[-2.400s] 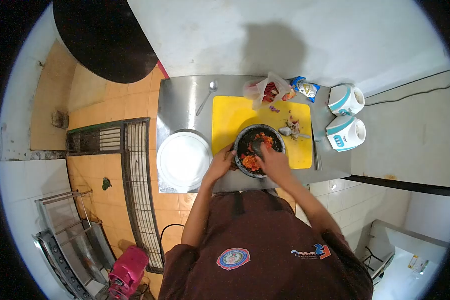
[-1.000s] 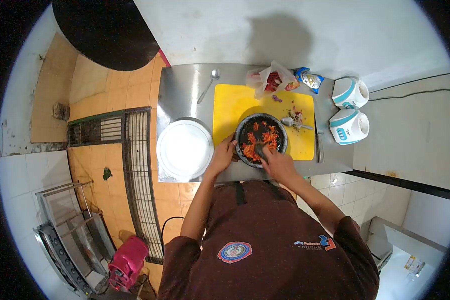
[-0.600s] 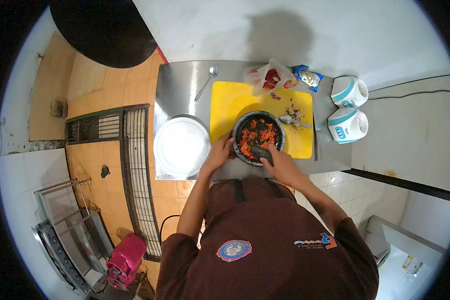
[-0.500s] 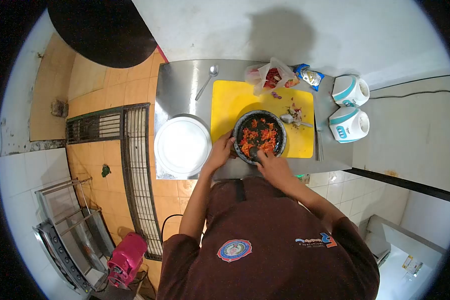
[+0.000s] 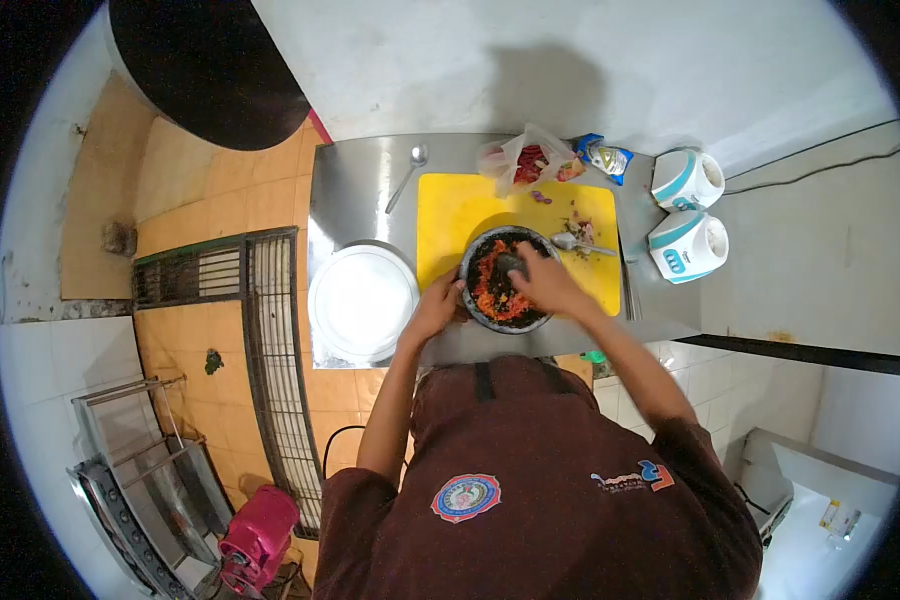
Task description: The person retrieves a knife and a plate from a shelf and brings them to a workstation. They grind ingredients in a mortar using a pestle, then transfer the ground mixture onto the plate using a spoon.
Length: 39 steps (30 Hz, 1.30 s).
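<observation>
A steel bench (image 5: 365,215) spreads all around the stone mortar (image 5: 475,312), which rests on a yellow cutting board (image 5: 445,215). Left of the mortar is a round white plate (image 5: 363,302); well to its right stand two white-and-teal blender bases, one nearer (image 5: 689,247) and one farther (image 5: 688,180). Behind the mortar lies a clear plastic bag (image 5: 508,158) with red contents, and behind and right of it a blue packet (image 5: 606,158). A spoon (image 5: 580,243) and some scraps (image 5: 577,222) crowd just beside the mortar's right side; another spoon (image 5: 406,180) lies behind and left of it. Red paste (image 5: 495,300) coats the mortar's inside.

Lettering on the nearer blender base, the packet and the shirt's round badge (image 5: 466,497) is too small to read.

The left hand's (image 5: 440,300) fingers touch the mortar's left wall; how tightly they close, I cannot tell. The right hand's (image 5: 545,280) fingers grasp the pestle (image 5: 511,265) inside the mortar, partly covering it.
</observation>
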Available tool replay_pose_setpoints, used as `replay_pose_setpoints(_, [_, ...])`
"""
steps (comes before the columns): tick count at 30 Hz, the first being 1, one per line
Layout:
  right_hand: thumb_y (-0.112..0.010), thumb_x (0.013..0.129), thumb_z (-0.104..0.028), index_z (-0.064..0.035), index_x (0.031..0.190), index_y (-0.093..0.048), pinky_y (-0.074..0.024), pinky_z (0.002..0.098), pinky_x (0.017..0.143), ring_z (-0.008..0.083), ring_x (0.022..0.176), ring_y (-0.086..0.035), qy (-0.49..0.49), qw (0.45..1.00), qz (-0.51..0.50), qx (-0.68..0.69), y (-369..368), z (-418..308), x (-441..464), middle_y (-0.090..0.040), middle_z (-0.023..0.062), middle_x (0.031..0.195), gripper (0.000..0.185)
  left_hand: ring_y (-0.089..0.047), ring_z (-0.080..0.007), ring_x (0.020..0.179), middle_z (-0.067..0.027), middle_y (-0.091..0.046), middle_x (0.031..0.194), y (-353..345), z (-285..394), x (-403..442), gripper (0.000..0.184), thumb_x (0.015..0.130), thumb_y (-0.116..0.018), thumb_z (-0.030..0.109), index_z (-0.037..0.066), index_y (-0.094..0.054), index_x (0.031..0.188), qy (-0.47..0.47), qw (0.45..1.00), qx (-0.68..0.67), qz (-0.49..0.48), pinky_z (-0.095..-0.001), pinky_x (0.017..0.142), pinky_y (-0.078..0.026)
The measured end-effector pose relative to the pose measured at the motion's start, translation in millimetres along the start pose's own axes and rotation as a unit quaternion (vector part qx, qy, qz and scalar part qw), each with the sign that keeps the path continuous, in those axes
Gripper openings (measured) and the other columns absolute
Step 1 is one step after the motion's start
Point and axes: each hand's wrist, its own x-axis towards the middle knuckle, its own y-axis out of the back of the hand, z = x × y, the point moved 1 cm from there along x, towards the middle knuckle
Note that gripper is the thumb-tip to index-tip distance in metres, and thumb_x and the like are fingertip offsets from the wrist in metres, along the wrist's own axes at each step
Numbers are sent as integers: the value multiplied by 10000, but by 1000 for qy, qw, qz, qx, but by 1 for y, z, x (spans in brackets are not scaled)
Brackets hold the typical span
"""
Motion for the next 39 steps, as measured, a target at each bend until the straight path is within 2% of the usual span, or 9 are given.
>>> replay_pose_setpoints(3, [-597,986,-301,-49,1265,-448,-529,564,720,471,800,-667,-45,998,-48,4,41,-11,-19,-670,295,894,405,-730,-270,843,-240,-684,1133,3,1,-1,399,1069,-469,163,-3,-504,1430,6,1000,10,-8,-389,728,-577])
replay_pose_setpoints(9, [-599,984,-268,-85,1301,-433,-542,562,658,456,739,-668,-52,987,-30,-152,-6,-9,-58,-660,235,793,402,-632,-472,1118,-331,-662,1156,-3,-13,2,361,1003,-545,156,-31,-603,1306,63,998,-12,21,-461,960,-491])
replay_pose_setpoints(12, [-619,969,-256,-89,1305,-418,-542,568,651,474,717,-661,-43,998,7,-55,5,-14,-27,-659,223,749,426,-702,-235,908,-151,-693,1141,3,-44,8,398,1046,-546,200,-30,-564,1371,70,997,30,-34,-349,741,-612])
replay_pose_setpoints(15, [-623,966,-270,-69,1294,-416,-536,583,689,478,762,-668,-57,998,-10,-11,8,-24,-10,-673,232,758,436,-692,-205,782,-131,-702,1105,26,-12,24,422,1030,-578,199,-20,-559,1390,208,969,50,-123,-343,689,-590])
replay_pose_setpoints(17, [-610,973,-281,-44,1310,-413,-528,595,725,494,792,-666,-44,997,-51,42,11,-13,-14,-682,281,839,456,-671,-191,730,-126,-712,1037,38,28,37,394,1028,-562,179,-8,-585,1374,157,966,141,-151,-338,664,-565])
replay_pose_setpoints(26, [-599,958,-220,-41,1331,-466,-563,521,703,439,740,-680,-38,991,-12,-125,-33,-41,-50,-682,273,891,435,-690,-343,1069,-270,-705,1145,22,41,72,399,1033,-530,223,-7,-609,1350,47,966,237,-93,-405,909,-532])
replay_pose_setpoints(30, [-578,980,-259,-49,1361,-456,-552,552,744,449,784,-686,-47,994,-94,-37,11,-41,-27,-704,231,935,452,-666,-397,1141,-287,-677,1225,20,57,64,412,1044,-512,232,-21,-595,1359,83,971,205,-92,-419,998,-489])
replay_pose_setpoints(33, [-573,998,-299,-38,1372,-434,-532,580,769,484,810,-674,-25,994,-13,106,2,-16,-41,-699,252,879,477,-659,-397,1152,-279,-677,1233,24,67,61,415,1051,-500,232,-30,-592,1358,93,972,187,-104,-417,1005,-486])
replay_pose_setpoints(39, [-585,1001,-314,-27,1356,-414,-529,583,745,489,797,-670,-129,990,13,58,17,-20,-59,-694,274,918,488,-623,-402,1214,-271,-661,1270,16,39,46,408,1047,-495,228,-22,-601,1352,65,984,163,-22,-416,1043,-468])
